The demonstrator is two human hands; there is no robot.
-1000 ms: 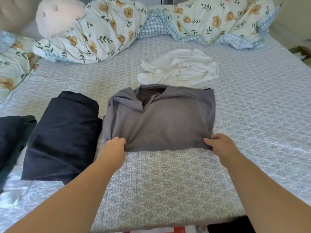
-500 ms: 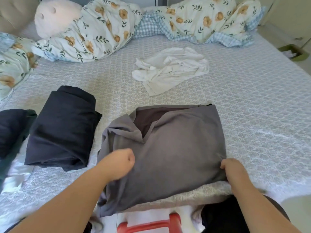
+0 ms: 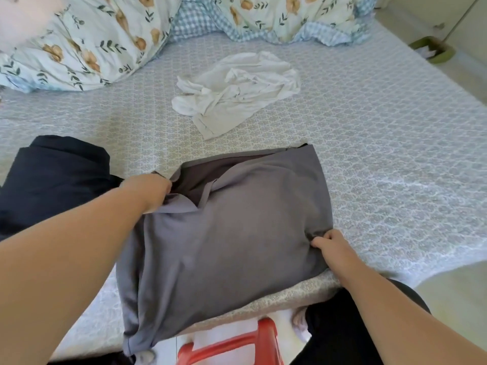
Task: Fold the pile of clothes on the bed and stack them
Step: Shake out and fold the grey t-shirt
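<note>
grey garment [image 3: 226, 233] on bed [image 3: 395, 154], both hands' grip

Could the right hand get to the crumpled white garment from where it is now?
Probably yes: the bed sheet between the right hand and the white garment is bare, but that hand is gripping the grey garment and must let go first.

Left hand [image 3: 150, 191] now up at the gray garment's [image 3: 232, 233] collar.
</note>
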